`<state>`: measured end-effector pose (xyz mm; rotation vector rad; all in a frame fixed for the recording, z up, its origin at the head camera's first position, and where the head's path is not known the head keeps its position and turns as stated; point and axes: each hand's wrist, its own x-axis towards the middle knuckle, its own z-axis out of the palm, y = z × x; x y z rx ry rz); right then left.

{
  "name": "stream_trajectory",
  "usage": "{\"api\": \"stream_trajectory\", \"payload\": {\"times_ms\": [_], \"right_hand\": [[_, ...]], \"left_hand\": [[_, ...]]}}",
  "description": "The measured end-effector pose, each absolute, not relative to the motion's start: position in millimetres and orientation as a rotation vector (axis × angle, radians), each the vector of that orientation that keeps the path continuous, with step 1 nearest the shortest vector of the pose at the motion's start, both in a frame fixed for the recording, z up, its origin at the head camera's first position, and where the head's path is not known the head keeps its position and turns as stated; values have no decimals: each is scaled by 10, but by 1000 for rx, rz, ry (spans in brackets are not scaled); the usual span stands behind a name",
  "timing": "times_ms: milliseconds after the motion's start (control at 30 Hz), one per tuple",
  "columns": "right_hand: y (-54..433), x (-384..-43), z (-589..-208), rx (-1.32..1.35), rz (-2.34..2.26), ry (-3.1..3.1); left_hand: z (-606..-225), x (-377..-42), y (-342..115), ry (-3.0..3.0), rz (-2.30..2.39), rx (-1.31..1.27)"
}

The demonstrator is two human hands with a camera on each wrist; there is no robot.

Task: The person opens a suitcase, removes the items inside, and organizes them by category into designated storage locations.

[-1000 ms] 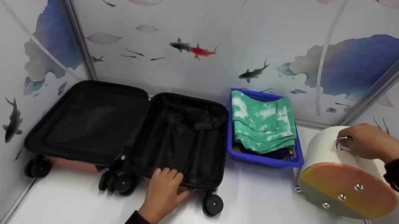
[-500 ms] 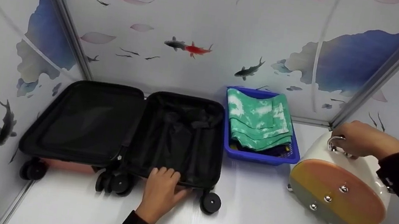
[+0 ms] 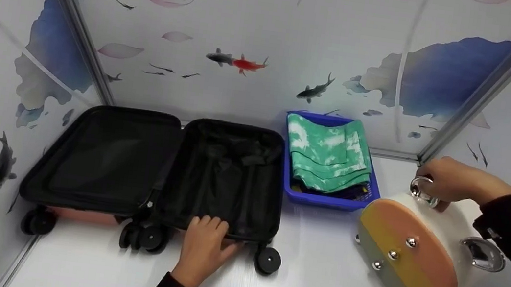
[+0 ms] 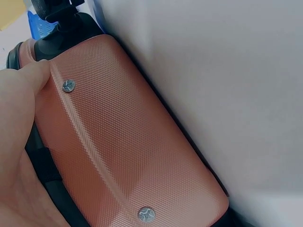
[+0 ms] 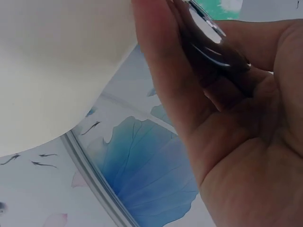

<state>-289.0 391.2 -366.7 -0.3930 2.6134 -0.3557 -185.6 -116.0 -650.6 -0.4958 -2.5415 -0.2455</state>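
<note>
An open suitcase with a black lining (image 3: 230,184) lies with its two halves spread and wheels facing the person. My left hand (image 3: 202,250) grips the near rim of its right half, fingers over the edge. In the left wrist view the thumb presses the ribbed pink shell (image 4: 128,127). At the right, my right hand (image 3: 443,180) holds a chrome loop handle (image 3: 420,184) of a rounded white container (image 3: 447,228). The container tilts, showing an orange, yellow and grey striped face with several chrome knobs. A second chrome handle (image 3: 485,255) sits on its right side.
Beside the suitcase stands a blue plastic basket (image 3: 322,200) with a folded green-and-white cloth (image 3: 326,153) over darker items. Printed white panels (image 3: 261,25) enclose the back and both sides of the white table (image 3: 302,278).
My right hand has moved the white container left and nearer the person, tilting it further and bringing its second handle into sight. The left hand keeps its grip on the suitcase rim.
</note>
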Motion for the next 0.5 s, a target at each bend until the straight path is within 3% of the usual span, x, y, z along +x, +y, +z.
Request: {"api": "stream_trajectory", "payload": {"times_ms": [500], "right_hand": [[3487, -2809, -3747, -227, -444, 2609]], "left_hand": [[-6494, -1867, -1151, -2551, -269, -484]]}}
